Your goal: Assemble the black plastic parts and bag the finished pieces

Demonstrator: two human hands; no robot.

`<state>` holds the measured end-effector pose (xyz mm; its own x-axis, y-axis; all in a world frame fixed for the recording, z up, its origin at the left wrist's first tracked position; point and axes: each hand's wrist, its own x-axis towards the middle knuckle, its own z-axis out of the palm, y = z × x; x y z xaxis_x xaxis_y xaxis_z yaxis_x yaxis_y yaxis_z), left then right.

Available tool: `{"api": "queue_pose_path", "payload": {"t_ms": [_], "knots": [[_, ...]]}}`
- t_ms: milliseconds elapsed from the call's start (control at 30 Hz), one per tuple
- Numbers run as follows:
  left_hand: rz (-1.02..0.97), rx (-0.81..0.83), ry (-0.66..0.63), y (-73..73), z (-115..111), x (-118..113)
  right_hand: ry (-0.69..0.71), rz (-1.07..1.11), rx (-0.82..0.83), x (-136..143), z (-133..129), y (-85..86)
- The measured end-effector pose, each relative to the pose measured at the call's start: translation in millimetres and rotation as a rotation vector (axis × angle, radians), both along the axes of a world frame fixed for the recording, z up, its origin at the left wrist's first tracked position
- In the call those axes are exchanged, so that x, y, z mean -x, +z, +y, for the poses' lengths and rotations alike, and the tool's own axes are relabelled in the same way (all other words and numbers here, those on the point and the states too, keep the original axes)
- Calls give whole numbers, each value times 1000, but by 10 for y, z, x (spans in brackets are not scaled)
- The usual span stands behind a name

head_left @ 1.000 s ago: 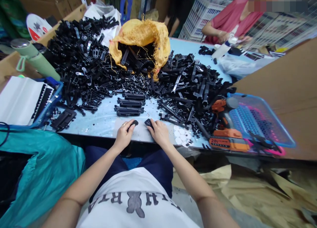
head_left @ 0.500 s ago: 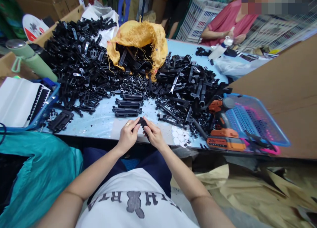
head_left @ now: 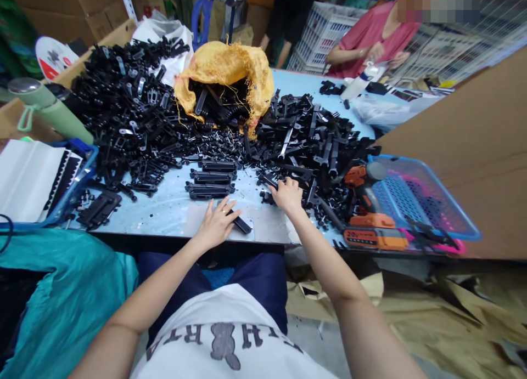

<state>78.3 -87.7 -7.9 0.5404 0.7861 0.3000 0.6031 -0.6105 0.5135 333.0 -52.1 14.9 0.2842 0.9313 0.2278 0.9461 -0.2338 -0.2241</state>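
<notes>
A black part lies slanted on the grey plate at the table's front edge. My left hand has its fingers spread and rests at the upper left end of that part. Farther right, my right hand reaches to the near edge of the pile of black pieces; its fingertips touch the pieces, and whether it grips one is hidden. Behind my left hand, several black assembled parts lie side by side in a short row.
A yellow sack stands at the centre back beside a large heap of black parts. An orange drill and blue basket are at right. A green bottle stands left. Across the table is a person in pink.
The black part both hands held now lies on the plate under my left fingers, which have spread. My right hand has let go and moved right and forward to the pile.
</notes>
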Motion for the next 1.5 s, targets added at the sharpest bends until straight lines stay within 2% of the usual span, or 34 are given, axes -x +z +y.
{"api": "queue_pose_path", "payload": {"t_ms": [33, 100, 167, 200, 267, 333, 433, 533, 600, 700, 833, 967, 1000, 1067, 1133, 1200, 1267, 1300, 1367, 1400, 1500], "knots": [[35, -4, 17, 18, 27, 9, 33, -13, -13, -27, -4, 11], [86, 17, 223, 30, 40, 20, 208, 30, -46, 89, -76, 6], [168, 65, 428, 6, -11, 19, 423, 126, -13, 377, -179, -41], [219, 99, 465, -16, -54, 13, 503, 167, 36, 550, -221, -76], [298, 154, 437, -72, -145, -6, 577, 190, 144, 874, -272, -149], [313, 162, 367, -139, -205, -16, 558, 171, 213, 1093, -288, -205], [236, 105, 254, -241, -199, 25, 467, 185, 267, 1179, -301, -233], [127, 64, 81, -309, -136, 142, 447, 218, 290, 1085, -319, -228], [75, 47, 14, -315, -108, 255, 520, 234, 286, 976, -316, -221], [73, 8, 5, -261, -116, 452, 704, 201, 264, 766, -303, -181], [88, -77, -41, -153, -197, 619, 984, -10, 232, 523, -399, -20], [59, -159, 12, -70, -312, 669, 1098, -168, 174, 411, -580, 147], [59, -167, 38, -48, -334, 705, 1104, -182, 174, 369, -608, 170], [72, -197, 184, -4, -356, 826, 1055, -178, 210, 238, -632, 200], [85, -224, 434, 29, -354, 948, 900, -158, 267, 74, -617, 224], [70, -161, 590, 42, -343, 965, 701, -152, 280, -31, -587, 268], [-9, 46, 455, 56, -340, 827, 605, -127, 214, -2, -579, 348], [-57, 140, 381, 77, -344, 716, 621, -81, 170, 62, -591, 401], [-147, 285, 221, 174, -362, 492, 757, 107, 144, 233, -658, 517], [-178, 344, 131, 250, -377, 405, 852, 238, 181, 317, -710, 571], [-193, 538, -246, 518, -438, 288, 1050, 631, 429, 463, -903, 662]]}}
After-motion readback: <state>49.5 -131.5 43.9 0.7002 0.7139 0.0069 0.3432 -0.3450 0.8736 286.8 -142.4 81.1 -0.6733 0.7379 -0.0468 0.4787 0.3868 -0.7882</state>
